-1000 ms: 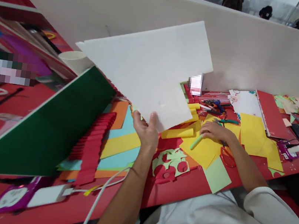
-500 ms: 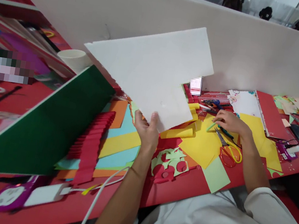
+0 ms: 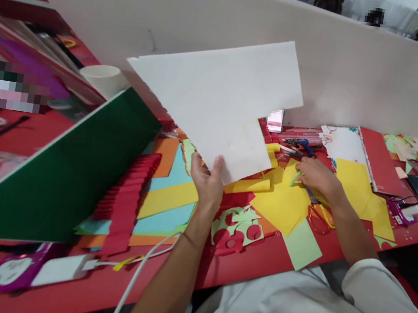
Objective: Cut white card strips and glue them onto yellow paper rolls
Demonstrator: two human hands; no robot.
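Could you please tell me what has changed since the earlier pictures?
The right hand has moved right and slightly farther away, carrying the light green piece. The white board in the left hand has shifted slightly right, its top edge lower. Both holds are unchanged; the scissors and green board stay put.

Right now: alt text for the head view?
The left hand holds up a white sheet over a red table strewn with coloured paper. The right hand holds a small green piece beside scissors; a dark green board slants at left.
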